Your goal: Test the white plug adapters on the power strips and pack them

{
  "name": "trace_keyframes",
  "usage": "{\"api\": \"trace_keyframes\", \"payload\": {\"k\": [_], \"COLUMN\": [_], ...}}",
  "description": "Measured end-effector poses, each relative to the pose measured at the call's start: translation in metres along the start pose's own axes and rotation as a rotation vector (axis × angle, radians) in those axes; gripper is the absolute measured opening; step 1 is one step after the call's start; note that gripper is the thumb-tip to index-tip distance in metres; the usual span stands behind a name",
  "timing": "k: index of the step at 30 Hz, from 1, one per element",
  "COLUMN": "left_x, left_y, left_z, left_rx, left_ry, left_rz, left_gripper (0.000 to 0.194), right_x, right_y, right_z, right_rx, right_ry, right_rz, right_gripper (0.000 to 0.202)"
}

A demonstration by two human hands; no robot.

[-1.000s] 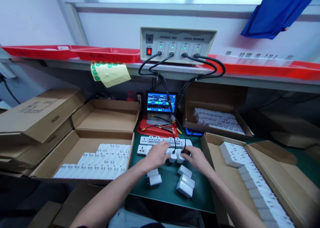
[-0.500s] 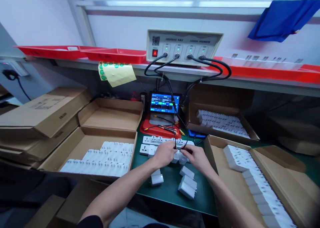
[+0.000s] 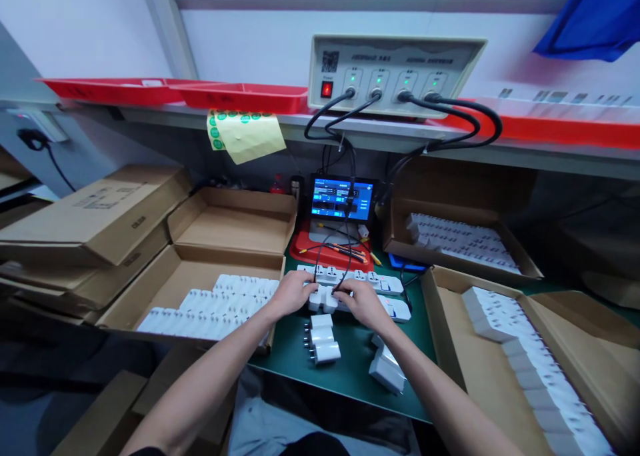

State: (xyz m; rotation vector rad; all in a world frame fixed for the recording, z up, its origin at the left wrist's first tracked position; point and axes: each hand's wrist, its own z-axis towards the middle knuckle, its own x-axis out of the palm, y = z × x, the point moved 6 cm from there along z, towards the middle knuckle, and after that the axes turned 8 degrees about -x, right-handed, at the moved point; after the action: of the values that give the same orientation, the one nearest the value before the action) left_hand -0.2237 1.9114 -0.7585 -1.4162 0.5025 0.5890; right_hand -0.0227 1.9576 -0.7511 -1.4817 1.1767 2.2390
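My left hand (image 3: 294, 292) is closed with thumb and fingertips pinched round the end of a thin black cable (image 3: 316, 256). It is at the left one of two white chargers (image 3: 315, 299) standing in the nearer white power strip (image 3: 400, 309). Just to the right, my right hand (image 3: 363, 301) pinches a second black cable (image 3: 345, 273) beside the other charger (image 3: 329, 300). Fingers hide both cable tips, so I cannot tell whether they sit in the chargers. Loose white chargers (image 3: 326, 353) lie in front of the strip, with more chargers (image 3: 387, 369) partly behind my right forearm.
Behind is another power strip (image 3: 393, 283), a red tray (image 3: 305, 243) and a lit screen (image 3: 342, 199). Open cardboard boxes of chargers flank the green table: one left (image 3: 205, 316), one right (image 3: 453, 356). A tester box (image 3: 395, 76) with cables stands on the shelf.
Both hands have moved left along the strip with the cables, and farther apart. Green fields on the screen have turned blue. The whole view has shifted slightly.
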Motion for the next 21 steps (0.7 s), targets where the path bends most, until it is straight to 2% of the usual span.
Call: {"api": "trace_keyframes", "payload": {"k": [5,12,14,17,18,21], "left_x": [0.002,0.006,0.009,0.011,0.012,0.011], "left_y": [-0.002,-0.003,-0.003,-0.002,-0.002,-0.002], "left_z": [0.001,-0.003,-0.006,-0.009,-0.009,-0.009], "left_rx": [0.008,0.038,0.057,0.074,0.076,0.078], "left_ry": [0.005,0.011,0.011,0.004,0.000,0.002], "left_rz": [0.029,0.141,0.179,0.214,0.217,0.207], "left_gripper": [0.025,0.020,0.017,0.015,0.015,0.014], "right_x": [0.006,0.021,0.019,0.002,-0.005,-0.021], "right_y": [-0.006,0.000,0.001,-0.001,-0.003,-0.016], "right_z": [-0.001,-0.004,-0.003,-0.008,-0.012,-0.030], "right_rx": [-0.017,-0.053,-0.050,-0.056,-0.055,-0.014], "right_ry": [0.008,0.014,0.038,0.090,0.114,0.227], "right_rz": [-0.072,-0.221,-0.232,-0.258,-0.287,-0.452], "right_gripper": [0.023,0.022,0.022,0.019,0.025,0.064]}}
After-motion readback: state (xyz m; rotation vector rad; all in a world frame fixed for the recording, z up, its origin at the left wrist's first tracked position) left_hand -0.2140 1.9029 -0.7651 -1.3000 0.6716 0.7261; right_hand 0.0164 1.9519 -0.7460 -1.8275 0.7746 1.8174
